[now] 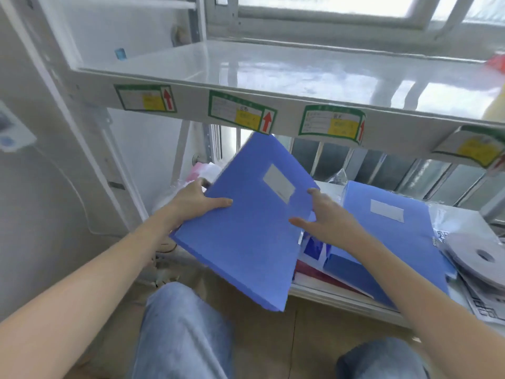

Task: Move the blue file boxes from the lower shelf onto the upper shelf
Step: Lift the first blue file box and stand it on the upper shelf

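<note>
A blue file box (246, 228) with a white label is tilted, its far end raised toward the upper shelf's front rail. My left hand (195, 203) grips its left edge, thumb on top. My right hand (325, 217) holds its right edge with fingers spread. A second blue file box (396, 236) lies flat on the lower shelf (341, 296) to the right. The upper shelf (246, 67) is a glossy white surface with nothing on its middle part.
Green-bordered labels with red arrows (240, 114) line the upper shelf's front rail. Red and blue booklets (317, 269), a grey tape reel (481, 255) and plastic bags lie on the lower shelf. A white upright (82, 132) stands at left. My knees in jeans are below.
</note>
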